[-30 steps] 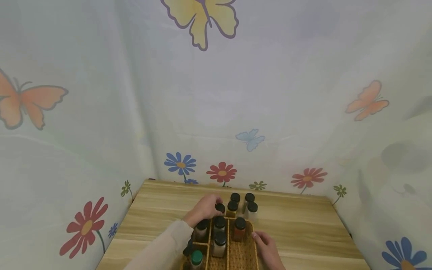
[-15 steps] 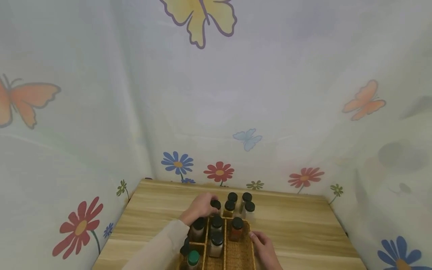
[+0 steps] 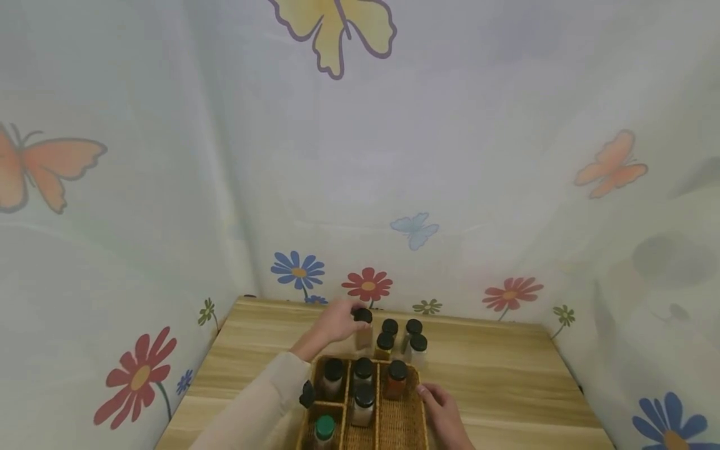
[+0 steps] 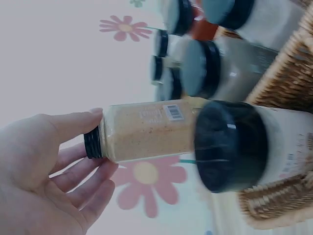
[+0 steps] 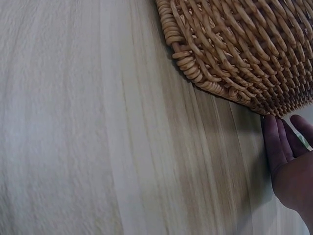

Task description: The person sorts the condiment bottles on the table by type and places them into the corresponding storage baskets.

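Observation:
My left hand (image 3: 336, 322) grips the black lid of a spice jar (image 4: 149, 129) between thumb and fingers. The jar is clear, holds tan powder and bears a small barcode label. In the head view it is up behind the back edge of a wicker basket (image 3: 425, 425). My right hand (image 3: 444, 412) is at the basket's right side, its straight fingertips (image 5: 270, 120) at the woven wall. Inside the divided basket stand black-lidded jars (image 3: 333, 375), one of them with red contents (image 3: 397, 381), and a green-lidded jar (image 3: 324, 430) at front left.
Several black-lidded jars (image 3: 417, 347) stand on the wooden table (image 3: 495, 375) just behind the basket, to the right of the held jar. A curtain (image 3: 315, 175) printed with flowers and butterflies encloses the table's back and sides.
My left hand has raised the tan jar from low behind the basket, so more of its body shows. My right hand has stayed at the basket's side.

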